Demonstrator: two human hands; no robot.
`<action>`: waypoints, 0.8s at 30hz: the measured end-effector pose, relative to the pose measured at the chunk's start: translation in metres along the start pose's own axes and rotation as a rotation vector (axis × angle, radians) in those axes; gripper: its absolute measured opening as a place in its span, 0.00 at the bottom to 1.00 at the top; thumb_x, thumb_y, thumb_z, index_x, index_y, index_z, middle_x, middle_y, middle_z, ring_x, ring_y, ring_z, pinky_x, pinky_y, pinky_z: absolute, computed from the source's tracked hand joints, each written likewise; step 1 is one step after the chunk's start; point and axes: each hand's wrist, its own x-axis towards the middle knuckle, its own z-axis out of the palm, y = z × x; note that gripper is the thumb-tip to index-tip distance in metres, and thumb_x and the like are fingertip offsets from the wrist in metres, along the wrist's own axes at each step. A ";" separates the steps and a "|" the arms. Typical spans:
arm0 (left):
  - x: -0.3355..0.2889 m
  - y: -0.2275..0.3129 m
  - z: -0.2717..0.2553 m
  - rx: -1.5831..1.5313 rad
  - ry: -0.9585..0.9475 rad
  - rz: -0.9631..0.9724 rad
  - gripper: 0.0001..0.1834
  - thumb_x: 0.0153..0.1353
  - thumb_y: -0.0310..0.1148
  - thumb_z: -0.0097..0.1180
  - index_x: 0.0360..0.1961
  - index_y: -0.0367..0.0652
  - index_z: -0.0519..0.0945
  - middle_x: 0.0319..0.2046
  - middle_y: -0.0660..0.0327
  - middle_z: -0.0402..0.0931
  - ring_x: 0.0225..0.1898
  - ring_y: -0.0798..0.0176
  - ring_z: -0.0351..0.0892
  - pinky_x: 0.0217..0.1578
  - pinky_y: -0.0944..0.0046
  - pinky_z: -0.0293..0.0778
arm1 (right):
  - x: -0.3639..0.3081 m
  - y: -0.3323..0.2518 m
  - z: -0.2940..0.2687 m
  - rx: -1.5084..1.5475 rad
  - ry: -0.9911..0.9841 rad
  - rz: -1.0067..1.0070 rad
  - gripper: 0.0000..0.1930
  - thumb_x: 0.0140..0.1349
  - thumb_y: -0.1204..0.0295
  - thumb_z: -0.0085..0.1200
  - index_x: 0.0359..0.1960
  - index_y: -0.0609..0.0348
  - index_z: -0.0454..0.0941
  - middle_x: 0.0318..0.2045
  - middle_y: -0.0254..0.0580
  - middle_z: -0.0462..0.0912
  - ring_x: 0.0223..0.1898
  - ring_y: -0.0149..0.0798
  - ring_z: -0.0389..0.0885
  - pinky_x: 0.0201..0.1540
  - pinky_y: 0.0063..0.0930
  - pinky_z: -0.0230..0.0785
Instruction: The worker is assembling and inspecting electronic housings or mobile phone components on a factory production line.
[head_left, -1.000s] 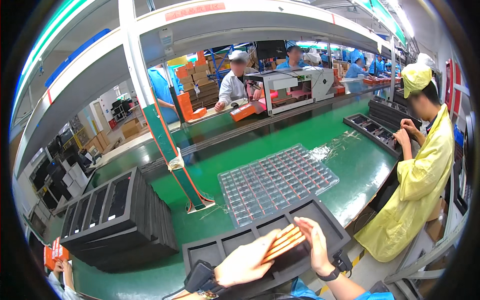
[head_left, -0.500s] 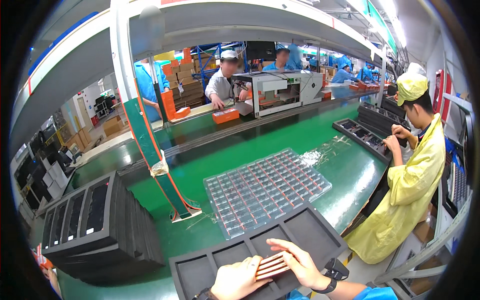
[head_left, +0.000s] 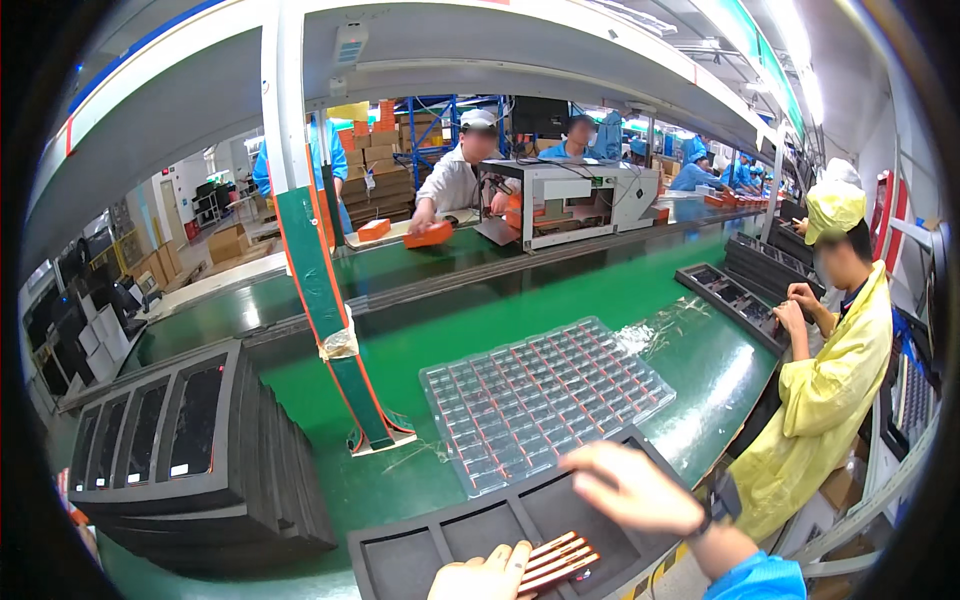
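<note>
In my left hand is a small fanned stack of thin flat panels with copper-coloured edges, phone-shaped; their exact kind is unclear. Thumb and fingers close round its left end. My right hand is off the stack, up and to the right, fingers stretched out, slightly blurred, nothing seen in it. Below both hands lies a black foam tray with several rectangular compartments; those in view hold nothing, and the hands hide part of it. Just beyond it, a clear plastic blister tray with many small cells and orange lines lies on the green bench.
A tall stack of black foam trays, dark panels in the top one, stands at left. A green post rises from the bench. At right, a person in yellow works by more foam trays. Across the line stands a grey machine.
My right hand has left the stack, moving up and right. The left hand keeps the panels, slightly lower. Across the line, a person in white has shifted an orange box leftward.
</note>
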 end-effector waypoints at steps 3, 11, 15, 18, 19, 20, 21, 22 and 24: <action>-0.001 0.003 -0.002 0.045 0.023 0.062 0.35 0.56 0.44 0.65 0.61 0.35 0.71 0.38 0.53 0.79 0.30 0.52 0.83 0.29 0.56 0.79 | 0.064 0.098 -0.004 -0.433 0.320 -0.264 0.11 0.62 0.74 0.57 0.47 0.55 0.82 0.45 0.44 0.80 0.46 0.49 0.78 0.50 0.40 0.73; -0.007 0.007 0.009 0.137 0.015 0.079 0.36 0.53 0.41 0.66 0.61 0.35 0.70 0.35 0.55 0.77 0.28 0.55 0.82 0.26 0.58 0.78 | 0.122 0.221 0.035 -0.772 0.220 -0.227 0.11 0.60 0.68 0.61 0.45 0.52 0.83 0.44 0.36 0.80 0.51 0.42 0.76 0.50 0.39 0.70; -0.012 0.005 0.009 0.123 0.050 0.121 0.37 0.53 0.40 0.65 0.62 0.34 0.70 0.36 0.56 0.77 0.27 0.56 0.81 0.25 0.58 0.77 | 0.130 0.209 0.029 -0.940 0.143 -0.234 0.08 0.60 0.65 0.60 0.40 0.49 0.82 0.37 0.32 0.80 0.47 0.39 0.77 0.48 0.36 0.67; -0.009 0.003 0.008 0.131 0.056 0.124 0.37 0.53 0.40 0.65 0.62 0.34 0.70 0.36 0.56 0.77 0.27 0.56 0.80 0.25 0.58 0.76 | 0.144 0.212 0.019 -0.941 0.034 -0.243 0.09 0.60 0.65 0.60 0.42 0.49 0.82 0.34 0.33 0.81 0.44 0.39 0.78 0.46 0.34 0.67; -0.008 0.003 0.007 0.130 0.050 0.124 0.37 0.53 0.40 0.65 0.62 0.34 0.70 0.36 0.56 0.77 0.27 0.56 0.80 0.24 0.58 0.76 | 0.148 0.211 0.017 -0.925 -0.012 -0.263 0.09 0.61 0.65 0.60 0.41 0.50 0.82 0.34 0.35 0.81 0.43 0.40 0.79 0.46 0.35 0.68; -0.008 0.002 0.006 0.129 0.043 0.124 0.36 0.53 0.40 0.65 0.62 0.34 0.70 0.36 0.56 0.77 0.27 0.57 0.80 0.24 0.58 0.76 | 0.150 0.211 0.016 -0.908 -0.058 -0.283 0.08 0.61 0.66 0.59 0.41 0.51 0.82 0.33 0.37 0.81 0.41 0.42 0.81 0.46 0.36 0.70; -0.007 0.001 0.007 0.132 0.044 0.124 0.36 0.53 0.40 0.65 0.62 0.34 0.70 0.36 0.56 0.77 0.27 0.57 0.80 0.24 0.58 0.76 | 0.150 0.212 0.014 -0.908 -0.056 -0.285 0.08 0.61 0.66 0.59 0.41 0.51 0.82 0.33 0.37 0.81 0.41 0.42 0.81 0.46 0.36 0.70; -0.007 0.001 0.009 0.129 0.041 0.116 0.37 0.53 0.40 0.65 0.61 0.35 0.70 0.36 0.56 0.77 0.27 0.57 0.80 0.24 0.58 0.76 | 0.149 0.211 0.012 -0.861 -0.070 -0.306 0.08 0.61 0.67 0.59 0.40 0.52 0.81 0.33 0.38 0.81 0.40 0.43 0.81 0.46 0.38 0.71; -0.007 0.001 0.010 0.127 0.041 0.101 0.37 0.53 0.40 0.65 0.61 0.35 0.70 0.36 0.56 0.77 0.27 0.57 0.80 0.24 0.58 0.76 | 0.149 0.207 0.010 -0.796 -0.084 -0.345 0.06 0.61 0.71 0.56 0.38 0.56 0.80 0.34 0.42 0.81 0.40 0.48 0.82 0.45 0.42 0.75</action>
